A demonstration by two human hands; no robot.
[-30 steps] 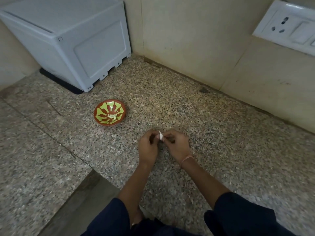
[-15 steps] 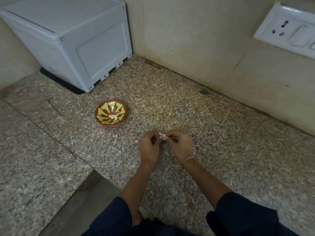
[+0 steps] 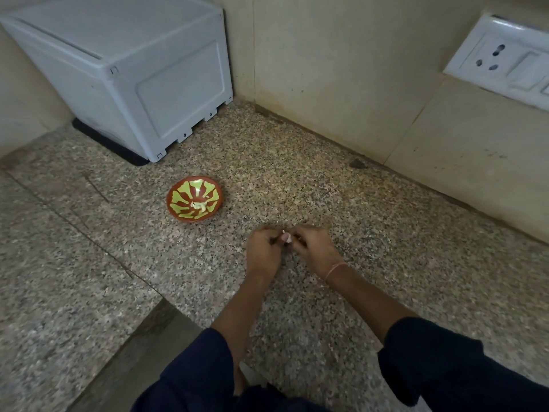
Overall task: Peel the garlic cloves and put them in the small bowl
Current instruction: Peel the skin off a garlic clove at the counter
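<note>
A pale garlic clove (image 3: 286,236) shows between the fingertips of both hands, just above the granite counter. My left hand (image 3: 263,251) pinches it from the left and my right hand (image 3: 314,248) from the right, fingers curled around it so most of the clove is hidden. A small red bowl with a yellow-green pattern (image 3: 179,200) stands on the counter to the upper left of the hands, about a hand's length away. Pale peeled garlic (image 3: 199,206) lies at its bottom.
A grey plastic box (image 3: 124,72) stands in the back left corner against the wall. A white socket and switch plate (image 3: 502,59) is on the right wall. The speckled granite counter (image 3: 386,227) has a dark gap (image 3: 142,337) at the front left.
Both hands stay together on the clove and have lowered a little toward the counter, with the fingers working at it. The bowl has not moved.
</note>
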